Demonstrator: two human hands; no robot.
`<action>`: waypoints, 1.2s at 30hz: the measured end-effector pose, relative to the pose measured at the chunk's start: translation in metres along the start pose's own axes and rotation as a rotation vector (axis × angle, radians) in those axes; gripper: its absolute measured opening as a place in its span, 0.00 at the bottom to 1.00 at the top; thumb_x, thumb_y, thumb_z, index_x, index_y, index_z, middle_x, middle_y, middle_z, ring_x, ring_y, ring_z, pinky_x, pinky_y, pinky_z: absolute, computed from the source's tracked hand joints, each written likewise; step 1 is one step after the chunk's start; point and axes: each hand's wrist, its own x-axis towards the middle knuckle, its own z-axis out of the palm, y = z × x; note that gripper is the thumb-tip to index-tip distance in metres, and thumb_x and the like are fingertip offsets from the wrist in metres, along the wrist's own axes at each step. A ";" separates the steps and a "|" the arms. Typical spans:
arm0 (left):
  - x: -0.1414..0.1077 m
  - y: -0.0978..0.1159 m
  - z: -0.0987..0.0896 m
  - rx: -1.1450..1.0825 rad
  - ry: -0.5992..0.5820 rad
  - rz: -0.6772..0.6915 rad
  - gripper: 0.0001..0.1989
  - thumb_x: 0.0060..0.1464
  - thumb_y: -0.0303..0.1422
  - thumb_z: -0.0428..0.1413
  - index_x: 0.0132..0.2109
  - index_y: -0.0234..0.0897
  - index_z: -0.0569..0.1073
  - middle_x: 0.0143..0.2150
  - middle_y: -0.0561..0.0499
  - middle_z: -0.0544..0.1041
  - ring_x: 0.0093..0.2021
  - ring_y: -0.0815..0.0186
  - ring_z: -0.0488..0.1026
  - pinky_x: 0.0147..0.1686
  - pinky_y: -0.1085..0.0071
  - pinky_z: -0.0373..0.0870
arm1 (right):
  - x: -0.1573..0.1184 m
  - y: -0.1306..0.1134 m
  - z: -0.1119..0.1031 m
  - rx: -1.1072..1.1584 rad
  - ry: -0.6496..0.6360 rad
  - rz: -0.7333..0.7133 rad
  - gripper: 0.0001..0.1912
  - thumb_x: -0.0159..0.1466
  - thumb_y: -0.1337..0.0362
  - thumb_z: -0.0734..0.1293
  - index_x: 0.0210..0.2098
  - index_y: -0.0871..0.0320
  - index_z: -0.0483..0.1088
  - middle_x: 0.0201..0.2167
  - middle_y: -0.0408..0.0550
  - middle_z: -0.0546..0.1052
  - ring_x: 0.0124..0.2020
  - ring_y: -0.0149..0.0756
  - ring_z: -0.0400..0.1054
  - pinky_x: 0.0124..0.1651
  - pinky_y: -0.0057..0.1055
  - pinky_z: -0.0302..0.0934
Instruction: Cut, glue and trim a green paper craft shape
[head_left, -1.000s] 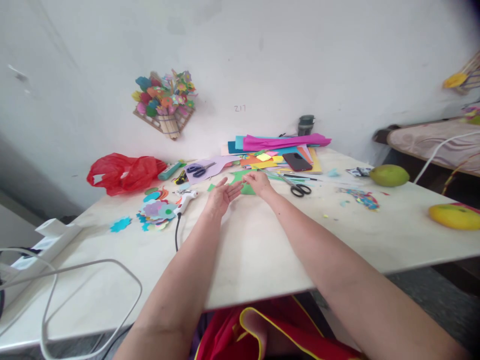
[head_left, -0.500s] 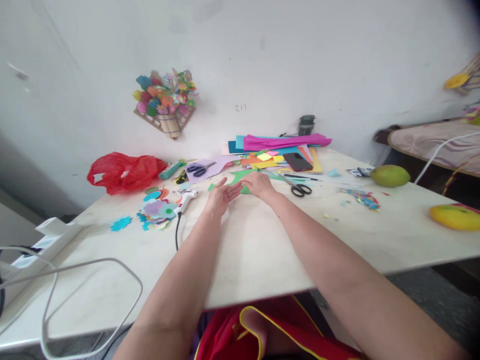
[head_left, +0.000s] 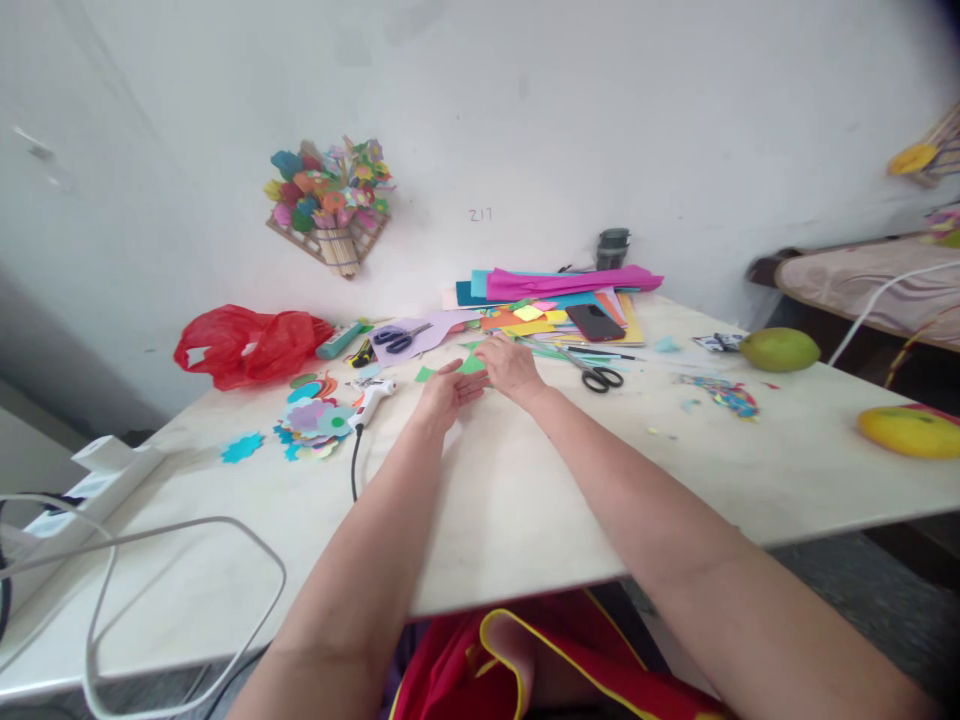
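Observation:
My left hand (head_left: 448, 394) is palm up over the table, its fingers stretched out toward my right hand, with nothing visible in it. Fingers curled together, my right hand (head_left: 511, 368) is beside and slightly above the left fingertips; what it pinches is hidden. Green paper (head_left: 471, 365) shows between and behind the two hands, partly covered by the right one. A small green scrap (head_left: 424, 375) lies just left of my left hand. Black-handled scissors (head_left: 600, 379) rest to the right of my right hand. The white glue gun (head_left: 373, 400) lies to the left, its cord running toward me.
Paper flower cutouts (head_left: 311, 418) and a red plastic bag (head_left: 251, 345) are on the left. Purple-handled scissors (head_left: 397, 340), coloured sheets (head_left: 570, 284) and a phone (head_left: 595, 323) lie at the back. A green mango (head_left: 780, 350) and a yellow one (head_left: 909, 433) sit right. A power strip (head_left: 97, 490) stands left.
My right hand has shifted slightly left and away from me, lifting off the left fingertips. My left hand has turned a little, its fingers now lower. Less of the green paper shows.

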 end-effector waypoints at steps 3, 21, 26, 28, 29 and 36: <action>0.001 0.002 -0.005 -0.021 0.025 0.052 0.21 0.49 0.25 0.55 0.51 0.33 0.63 0.34 0.42 0.79 0.33 0.61 0.78 0.35 0.66 0.72 | -0.002 0.012 -0.001 0.036 0.036 0.213 0.15 0.65 0.66 0.55 0.43 0.59 0.71 0.44 0.51 0.74 0.46 0.40 0.64 0.44 0.31 0.56; 0.005 -0.001 -0.011 0.012 0.216 0.129 0.05 0.47 0.25 0.56 0.34 0.33 0.69 0.16 0.59 0.66 0.16 0.77 0.64 0.21 0.79 0.66 | -0.014 0.044 -0.015 -0.251 -0.331 0.566 0.19 0.56 0.71 0.61 0.47 0.64 0.71 0.48 0.64 0.71 0.49 0.50 0.66 0.44 0.39 0.60; 0.007 -0.003 -0.012 -0.023 0.226 0.121 0.04 0.48 0.23 0.55 0.33 0.33 0.69 0.18 0.56 0.68 0.18 0.75 0.67 0.23 0.77 0.69 | -0.010 0.037 -0.020 -0.128 -0.530 0.388 0.23 0.53 0.70 0.65 0.49 0.54 0.71 0.47 0.53 0.74 0.47 0.46 0.68 0.44 0.35 0.61; 0.008 -0.003 -0.013 -0.035 0.214 0.121 0.03 0.49 0.23 0.55 0.33 0.33 0.69 0.19 0.55 0.70 0.18 0.75 0.68 0.24 0.76 0.70 | -0.009 0.035 -0.018 -0.095 -0.554 0.280 0.25 0.51 0.70 0.66 0.49 0.51 0.71 0.49 0.50 0.73 0.48 0.45 0.67 0.44 0.34 0.61; 0.008 -0.004 -0.013 -0.038 0.202 0.120 0.03 0.49 0.23 0.55 0.34 0.33 0.69 0.20 0.54 0.70 0.19 0.74 0.69 0.24 0.76 0.70 | -0.009 0.034 -0.017 -0.093 -0.550 0.236 0.24 0.51 0.70 0.67 0.48 0.51 0.72 0.50 0.50 0.73 0.48 0.45 0.67 0.45 0.33 0.61; 0.004 -0.002 -0.008 -0.017 0.127 0.051 0.02 0.51 0.24 0.52 0.34 0.32 0.68 0.23 0.47 0.75 0.22 0.69 0.73 0.26 0.72 0.73 | -0.012 0.026 -0.009 -0.171 -0.498 0.121 0.13 0.56 0.71 0.62 0.35 0.57 0.77 0.39 0.56 0.77 0.44 0.45 0.69 0.44 0.35 0.60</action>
